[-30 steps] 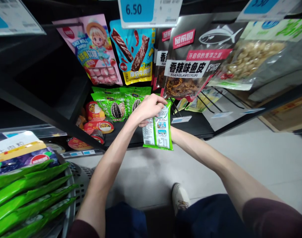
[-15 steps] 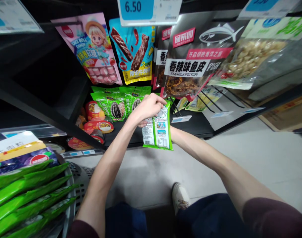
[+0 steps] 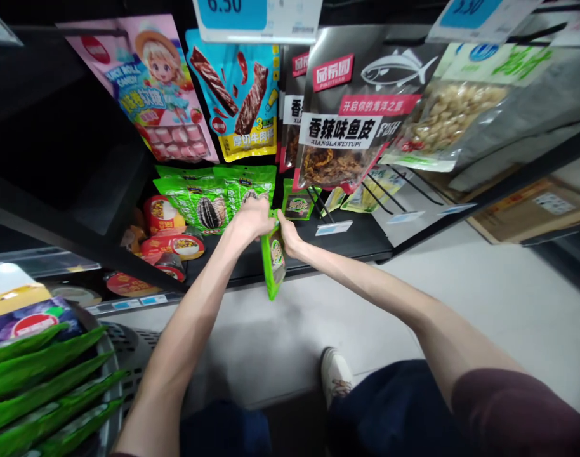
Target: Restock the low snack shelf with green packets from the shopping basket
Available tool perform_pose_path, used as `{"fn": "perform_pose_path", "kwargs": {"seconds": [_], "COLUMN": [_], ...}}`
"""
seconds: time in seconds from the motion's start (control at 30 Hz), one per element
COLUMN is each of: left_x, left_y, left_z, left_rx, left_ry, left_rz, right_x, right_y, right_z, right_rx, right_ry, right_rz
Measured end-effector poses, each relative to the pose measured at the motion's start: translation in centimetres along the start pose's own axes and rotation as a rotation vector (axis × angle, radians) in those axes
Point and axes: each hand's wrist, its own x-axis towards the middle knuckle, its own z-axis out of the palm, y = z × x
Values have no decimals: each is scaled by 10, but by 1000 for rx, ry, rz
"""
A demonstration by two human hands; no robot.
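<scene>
Lower left of the fish-skin bag (image 3: pixel 340 130), the left hand (image 3: pixel 252 219) and right hand (image 3: pixel 290 237) grasp the green snack packet (image 3: pixel 273 266); light, even pressure limits creasing.

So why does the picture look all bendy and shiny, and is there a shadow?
In the head view, edges look stretched, probably by a wide lens; light gleams on the green packs in the basket; a soft shadow lies on the floor below the held packet; the left shelf's inside is very dark; small print on the lower tags is too blurry.
</scene>
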Motion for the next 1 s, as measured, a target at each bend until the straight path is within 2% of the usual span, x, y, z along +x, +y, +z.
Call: {"fn": "perform_pose_path", "kwargs": {"seconds": [0.13, 0.2, 0.27, 0.33, 0.4, 0.47, 0.6, 0.73, 0.83, 1.0], "left_x": [18, 24, 29, 34, 39, 42, 45, 48, 50, 53], "left_y": [-17, -23, -28, -31, -30, -23, -2, 15, 24, 41], "left_z": [14, 22, 35, 54, 78, 102, 136, 150, 155, 159], "left_rx": [-56, -133, -210, -261, -332, -468, -758, -993, -1082, -1191], "left_ry": [-89, -146, -222, -240, -189, -123, -88, -71, -2, 117], "left_rz": [-48, -30, 77, 267, 446, 544, 516, 497, 520, 474], "right_x": [-13, -27, -42, -57, -69, -76, -80, -79, -77, -68], "right_y": [-5, -10, -15, -21, -27, -34, -50, -61, -65, -69], "right_z": [-22, -38, -58, -79, -101, -120, -143, -152, -158, -167], "right_rx": [22, 18, 8, -17, -63, -114, -227, -301, -317, -392], "right_ry": [-106, -144, -164, -146, -84, -11, 68, 91, 124, 226], "right_rz": [81, 113, 120, 114, 93, 27, -135, -228, -297, -403]}}
